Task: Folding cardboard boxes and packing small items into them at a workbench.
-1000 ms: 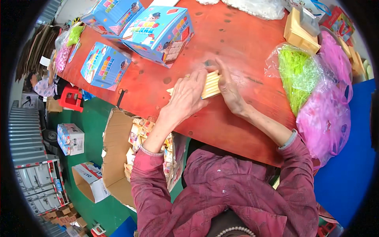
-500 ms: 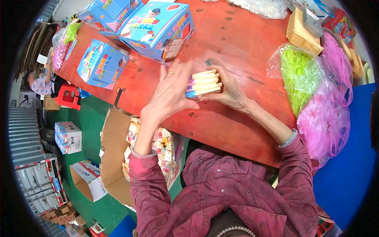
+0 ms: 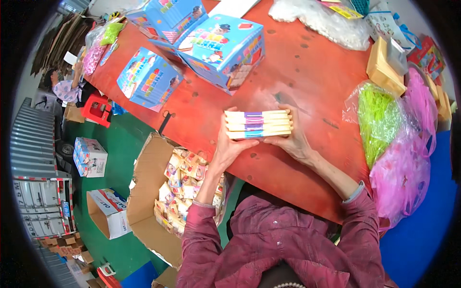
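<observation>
Between my hands, just above the red table point(image 3: 288, 182), is a stack of several small cream-coloured packets point(image 3: 259, 126) with purple and blue bands. My left hand point(image 3: 230, 146) grips the stack's left end, thumb along its near side. At the other end my right hand point(image 3: 294, 137) closes round it in the same way. Beyond the stack stands a blue printed carton point(image 3: 218, 50). Below my left forearm, a large open cardboard box point(image 3: 146, 192) holds many loose cream packets point(image 3: 185, 185).
A smaller blue carton point(image 3: 149, 79) sits at the table's left edge. On the right lie a bag of green shredded filler point(image 3: 382, 120), a pink plastic bag point(image 3: 401, 185) and a yellow plastic bin point(image 3: 384, 67). A red stool point(image 3: 97, 110) and a person point(image 3: 67, 89) are far left.
My left hand, blurred and raised off the packets before, now grips their left end. The stack has turned level, and the whole view has shifted slightly.
</observation>
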`<state>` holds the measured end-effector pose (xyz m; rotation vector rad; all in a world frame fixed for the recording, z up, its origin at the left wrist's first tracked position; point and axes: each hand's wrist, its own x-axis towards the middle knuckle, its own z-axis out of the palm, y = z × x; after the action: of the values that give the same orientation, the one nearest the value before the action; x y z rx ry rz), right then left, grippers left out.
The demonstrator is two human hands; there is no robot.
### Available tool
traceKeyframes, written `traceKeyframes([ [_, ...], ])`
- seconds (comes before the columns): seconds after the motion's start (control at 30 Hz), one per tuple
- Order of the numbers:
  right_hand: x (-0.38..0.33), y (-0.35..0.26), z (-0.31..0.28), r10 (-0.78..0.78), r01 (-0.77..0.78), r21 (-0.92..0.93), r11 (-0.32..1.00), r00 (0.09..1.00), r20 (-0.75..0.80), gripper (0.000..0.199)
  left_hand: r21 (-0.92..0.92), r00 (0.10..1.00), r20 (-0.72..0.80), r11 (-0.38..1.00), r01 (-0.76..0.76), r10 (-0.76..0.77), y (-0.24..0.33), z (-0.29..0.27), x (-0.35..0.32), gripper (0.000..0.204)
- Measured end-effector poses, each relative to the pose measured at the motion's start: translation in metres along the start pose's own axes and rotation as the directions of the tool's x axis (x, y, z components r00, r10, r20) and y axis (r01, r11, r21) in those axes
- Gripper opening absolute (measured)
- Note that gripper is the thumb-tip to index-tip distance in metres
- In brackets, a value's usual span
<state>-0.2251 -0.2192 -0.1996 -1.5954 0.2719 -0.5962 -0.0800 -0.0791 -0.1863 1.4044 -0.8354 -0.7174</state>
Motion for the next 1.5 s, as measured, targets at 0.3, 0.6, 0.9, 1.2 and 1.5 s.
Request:
traceKeyframes([
  [0.3,0.033,-0.009,0.042,0.266,-0.260,0.102,0.960,0.962,-0.054,0.047,0.079,0.971,-0.211,0.989,0.128,-0.109,0.024,-0.039,-0.004,0.063],
  [0.6,0.059,-0.033,0.013,0.436,-0.432,-0.095,0.897,0.899,0.031,0.046,0.404,0.971,-0.159,0.885,0.230,-0.180,0.045,-0.036,-0.008,0.058],
  [0.9,0.108,-0.006,-0.041,0.130,-0.278,-0.645,0.712,0.955,-0.267,0.080,0.563,0.948,-0.318,0.801,0.204,-0.018,0.048,-0.061,0.020,0.072],
  [1.2,0.244,-0.008,-0.062,0.331,-0.314,0.125,0.941,0.932,-0.151,0.069,0.422,0.931,-0.181,0.880,-0.217,0.316,0.020,-0.084,0.125,0.143],
  [1.5,0.211,-0.022,-0.029,0.297,-0.273,0.163,0.948,0.944,-0.144,0.058,0.458,0.951,-0.156,0.873,-0.168,0.265,0.033,-0.091,0.114,0.151],
])
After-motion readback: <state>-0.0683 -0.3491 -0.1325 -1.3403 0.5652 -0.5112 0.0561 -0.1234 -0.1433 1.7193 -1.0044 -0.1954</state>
